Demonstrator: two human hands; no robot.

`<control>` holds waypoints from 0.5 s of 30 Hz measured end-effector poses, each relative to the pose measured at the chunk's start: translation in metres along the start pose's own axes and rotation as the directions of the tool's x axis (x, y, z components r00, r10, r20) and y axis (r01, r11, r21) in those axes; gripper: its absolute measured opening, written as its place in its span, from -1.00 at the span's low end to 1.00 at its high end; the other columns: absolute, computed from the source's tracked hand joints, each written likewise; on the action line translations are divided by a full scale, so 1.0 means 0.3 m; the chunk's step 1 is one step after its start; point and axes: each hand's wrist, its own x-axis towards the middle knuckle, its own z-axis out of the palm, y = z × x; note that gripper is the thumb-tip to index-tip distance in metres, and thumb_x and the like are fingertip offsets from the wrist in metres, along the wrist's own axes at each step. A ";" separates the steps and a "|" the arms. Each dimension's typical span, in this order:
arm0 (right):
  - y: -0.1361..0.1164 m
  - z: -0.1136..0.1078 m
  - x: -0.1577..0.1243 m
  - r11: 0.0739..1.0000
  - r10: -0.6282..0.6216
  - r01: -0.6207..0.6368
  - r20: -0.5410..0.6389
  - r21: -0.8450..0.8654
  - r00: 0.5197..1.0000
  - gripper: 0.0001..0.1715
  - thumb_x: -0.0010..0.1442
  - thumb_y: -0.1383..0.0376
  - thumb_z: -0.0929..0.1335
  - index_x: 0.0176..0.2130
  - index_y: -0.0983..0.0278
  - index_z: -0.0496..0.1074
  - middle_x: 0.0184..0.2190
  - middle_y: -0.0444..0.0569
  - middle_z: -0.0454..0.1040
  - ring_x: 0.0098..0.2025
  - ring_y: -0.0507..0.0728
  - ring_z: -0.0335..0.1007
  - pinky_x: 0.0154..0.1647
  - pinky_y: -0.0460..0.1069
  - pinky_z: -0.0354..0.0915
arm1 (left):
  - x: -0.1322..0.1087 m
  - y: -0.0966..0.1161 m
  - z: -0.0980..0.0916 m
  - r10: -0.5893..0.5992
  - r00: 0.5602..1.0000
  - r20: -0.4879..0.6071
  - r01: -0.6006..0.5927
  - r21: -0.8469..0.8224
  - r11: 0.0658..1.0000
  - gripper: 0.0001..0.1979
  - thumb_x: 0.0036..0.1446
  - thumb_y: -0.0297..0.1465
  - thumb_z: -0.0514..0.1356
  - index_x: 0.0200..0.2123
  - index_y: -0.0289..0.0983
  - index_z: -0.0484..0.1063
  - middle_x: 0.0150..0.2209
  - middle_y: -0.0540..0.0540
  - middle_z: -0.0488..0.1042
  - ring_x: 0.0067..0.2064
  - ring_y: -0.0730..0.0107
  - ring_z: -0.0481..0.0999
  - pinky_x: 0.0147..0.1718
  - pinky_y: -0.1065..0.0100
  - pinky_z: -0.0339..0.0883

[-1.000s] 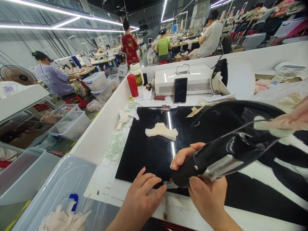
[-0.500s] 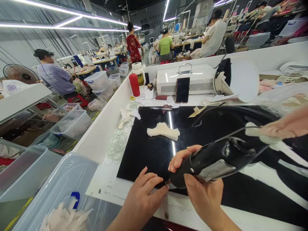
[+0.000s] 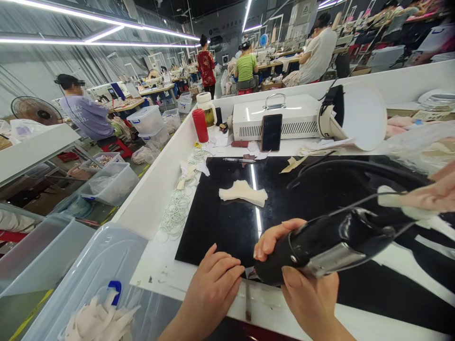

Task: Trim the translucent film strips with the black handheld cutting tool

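My right hand point(image 3: 302, 279) is wrapped around a black corded hand-held power tool point(image 3: 320, 246) with a silver plate on its side. The tool's front end points down and left at the front edge of the black board point(image 3: 213, 227); its tip is mostly hidden. Just left of that tip, my left hand point(image 3: 216, 279) lies with fingers stretched out near the board's edge, and I see nothing held in it. Farther back on the board rests a cream shaped pad or stack of fabric pieces point(image 3: 243, 193), apart from both hands.
Behind the board stand a white vented metal box point(image 3: 295, 106), a phone point(image 3: 271, 132) and a red cup point(image 3: 200, 125). Thin pale cords point(image 3: 174, 213) lie along the left wall. A plastic bin point(image 3: 121, 241) with cream scraps stands at the lower left. Several people work farther back.
The tool and my right hand have shifted slightly right, away from my left hand. My left thumb and fingers have drawn back from the tool's tip. The view has shifted a little.
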 end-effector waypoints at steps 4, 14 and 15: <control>0.000 0.011 0.009 1.000 -0.010 0.010 0.003 -0.016 1.000 -0.71 0.33 0.14 0.46 -0.02 0.10 0.36 -0.37 -0.15 0.47 -0.36 0.07 0.46 -0.28 0.00 0.45 | 0.000 -0.005 0.003 0.025 0.999 0.025 -0.026 0.029 0.999 -0.79 0.45 -0.45 0.11 0.00 -0.25 0.54 -0.09 -0.09 0.63 -0.05 0.32 0.60 0.27 -0.02 0.37; -0.130 -0.102 0.087 0.967 -0.056 0.062 0.031 -0.249 0.998 -0.49 0.21 0.20 0.55 0.10 0.08 0.39 -0.20 0.01 0.56 -0.24 0.21 0.57 -0.30 0.09 0.57 | 0.036 -0.049 -0.004 0.085 0.988 0.130 -0.086 0.007 0.996 -0.79 0.43 -0.46 0.14 -0.01 -0.19 0.55 -0.05 -0.07 0.61 0.03 0.32 0.59 0.33 -0.04 0.26; -0.148 -0.113 0.099 0.951 -0.060 0.067 0.033 -0.302 0.998 -0.53 0.18 0.22 0.56 0.04 0.10 0.43 -0.16 0.04 0.55 -0.21 0.24 0.59 -0.30 0.10 0.59 | 0.053 -0.061 -0.005 0.091 0.984 0.156 -0.091 -0.011 0.996 -0.79 0.43 -0.46 0.14 0.02 -0.20 0.54 -0.03 -0.07 0.61 0.05 0.33 0.58 0.34 -0.03 0.25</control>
